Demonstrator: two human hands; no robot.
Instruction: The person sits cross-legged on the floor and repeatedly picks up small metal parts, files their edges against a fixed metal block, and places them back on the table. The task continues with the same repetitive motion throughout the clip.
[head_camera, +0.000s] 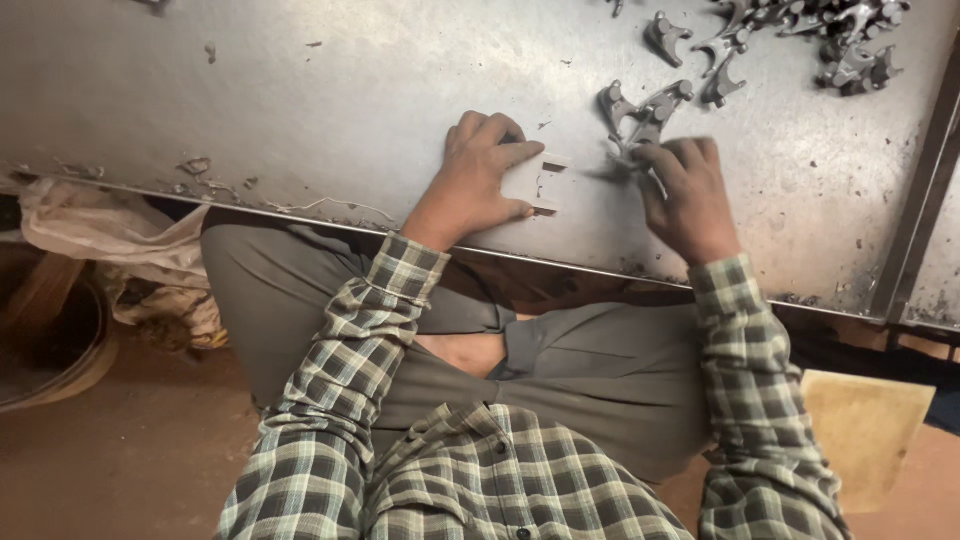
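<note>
My left hand (478, 172) rests on a grey metal table (300, 100), its fingers and thumb closed around a small pale rectangular block (535, 183) lying flat on the surface. My right hand (685, 190) is just to the right of the block, its fingertips pinching a small grey cast metal part (640, 125) that is blurred by motion. A second similar part lies touching it on the far side. Both sleeves are green-and-white plaid.
A heap of several grey cast metal parts (820, 40) lies at the table's far right, with loose ones (668, 38) nearer. A metal frame bar (915, 220) borders the right side. A pale sack (120, 240) and round basin (50, 340) sit on the floor left.
</note>
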